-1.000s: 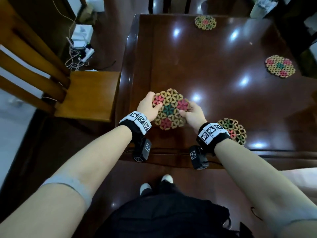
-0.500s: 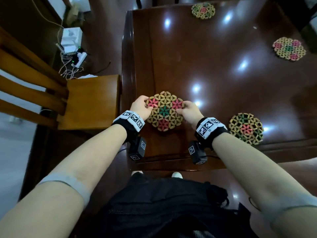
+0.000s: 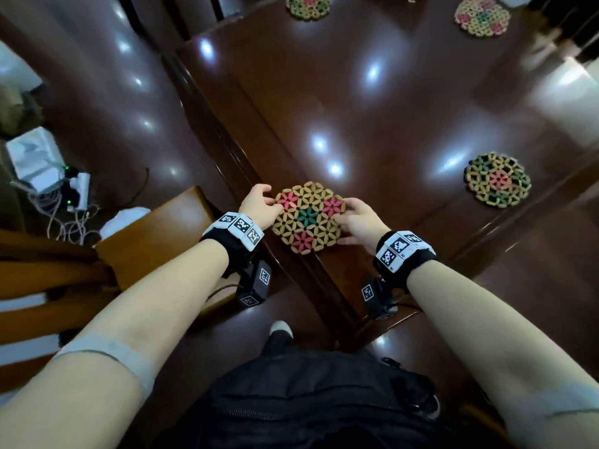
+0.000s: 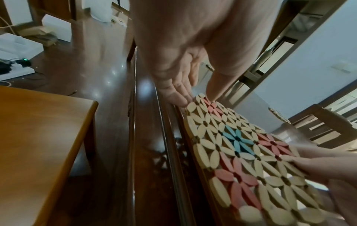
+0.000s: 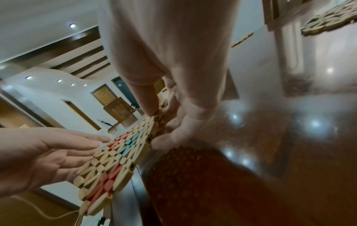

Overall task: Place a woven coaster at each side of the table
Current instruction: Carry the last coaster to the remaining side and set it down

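A round woven coaster (image 3: 307,221) with pink and teal flowers is held tilted over the left edge of the dark wooden table (image 3: 389,108). My left hand (image 3: 259,205) pinches its left rim, thumb on top and straight fingers beneath (image 4: 199,97), (image 5: 58,152). My right hand (image 3: 356,222) pinches the opposite rim, thumb above and fingers curled under (image 5: 164,130). In the wrist views the coaster (image 4: 241,152), (image 5: 115,160) juts past the table edge. Three more coasters lie flat: one near the front edge (image 3: 497,179), one at the far right (image 3: 482,16), one at the far side (image 3: 308,4).
A wooden chair (image 3: 155,241) stands close to the table's left edge, its seat (image 4: 38,145) just below my left hand. On the floor to the left lie a white box (image 3: 32,157) and a power strip with tangled cables (image 3: 74,192). More chairs stand beyond the table.
Both hands have carried the coaster left, from the near side of the table to its left edge. I have turned round the corner, so the table now runs diagonally.
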Demonstrator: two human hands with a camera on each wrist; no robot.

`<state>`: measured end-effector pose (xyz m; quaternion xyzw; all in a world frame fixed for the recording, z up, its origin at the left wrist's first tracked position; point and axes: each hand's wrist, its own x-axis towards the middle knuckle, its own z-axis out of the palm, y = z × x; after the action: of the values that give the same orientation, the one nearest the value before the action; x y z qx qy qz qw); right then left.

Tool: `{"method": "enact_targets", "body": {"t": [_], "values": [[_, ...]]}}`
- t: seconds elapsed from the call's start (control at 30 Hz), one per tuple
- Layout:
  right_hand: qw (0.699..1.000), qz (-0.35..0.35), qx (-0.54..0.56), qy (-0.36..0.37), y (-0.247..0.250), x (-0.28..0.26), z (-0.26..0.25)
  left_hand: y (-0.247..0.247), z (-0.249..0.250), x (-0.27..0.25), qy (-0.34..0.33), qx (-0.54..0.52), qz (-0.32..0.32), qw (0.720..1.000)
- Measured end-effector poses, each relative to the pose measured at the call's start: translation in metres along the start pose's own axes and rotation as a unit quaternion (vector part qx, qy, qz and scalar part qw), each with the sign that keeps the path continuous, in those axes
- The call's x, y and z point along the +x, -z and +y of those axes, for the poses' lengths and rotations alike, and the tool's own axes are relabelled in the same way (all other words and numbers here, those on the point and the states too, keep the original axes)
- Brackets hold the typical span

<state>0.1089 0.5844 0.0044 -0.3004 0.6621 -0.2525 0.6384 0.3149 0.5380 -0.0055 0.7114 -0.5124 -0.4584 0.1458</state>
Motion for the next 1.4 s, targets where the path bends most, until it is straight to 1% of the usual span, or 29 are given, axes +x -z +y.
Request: {"method": "enact_targets", "body": {"t": [0.07,0.17,0.23,0.33,0.47,0.6,0.67,0.73,0.87,1.03,1.13,1.27,1.33,1.4], "values": [[0.999,0.026,0.03,0.006,-0.007,-0.007,-0.001,0.009,0.004,0.008,-0.017,0.031,-0.02,0.999],[0.997,0.053,0.055,0.021,-0.007,-0.01,-0.001,0.012,0.016,0.021,-0.067,0.08,-0.043,0.994],[0.996,0.061,0.06,0.029,-0.007,-0.008,-0.002,0.011,0.026,0.028,-0.089,0.082,-0.039,0.992],[0.994,0.078,0.063,0.035,-0.006,0.0,-0.005,0.012,0.039,0.039,-0.108,0.076,-0.014,0.991],[0.992,0.091,0.079,0.027,-0.002,0.002,-0.019,0.015,0.052,0.056,-0.106,0.058,-0.016,0.993],[0.996,0.075,0.055,0.006,0.001,0.006,-0.026,0.017,0.059,0.07,-0.093,0.031,-0.02,0.995],[0.995,0.081,0.053,0.007,0.002,0.01,-0.031,0.017,0.066,0.079,-0.078,0.026,-0.045,0.996],[0.995,0.083,0.06,0.001,0.005,0.016,-0.036,0.017,0.076,0.092,-0.063,0.05,-0.081,0.993],[0.991,0.109,0.072,-0.021,0.004,0.031,-0.047,0.02,0.099,0.128,-0.083,0.144,-0.14,0.976],[0.986,0.127,0.098,-0.038,-0.015,0.056,-0.062,0.029,0.12,0.172,-0.109,0.245,-0.183,0.946],[0.987,0.125,0.087,-0.041,-0.034,0.068,-0.072,0.039,0.119,0.195,-0.129,0.289,-0.18,0.931],[0.992,0.109,0.017,-0.057,-0.052,0.077,-0.077,0.05,0.112,0.212,-0.156,0.328,-0.172,0.916],[0.993,0.108,-0.019,-0.049,-0.055,0.079,-0.077,0.054,0.111,0.215,-0.167,0.329,-0.155,0.916],[0.992,0.118,-0.044,-0.022,-0.056,0.079,-0.074,0.057,0.109,0.214,-0.181,0.326,-0.144,0.917]]}}
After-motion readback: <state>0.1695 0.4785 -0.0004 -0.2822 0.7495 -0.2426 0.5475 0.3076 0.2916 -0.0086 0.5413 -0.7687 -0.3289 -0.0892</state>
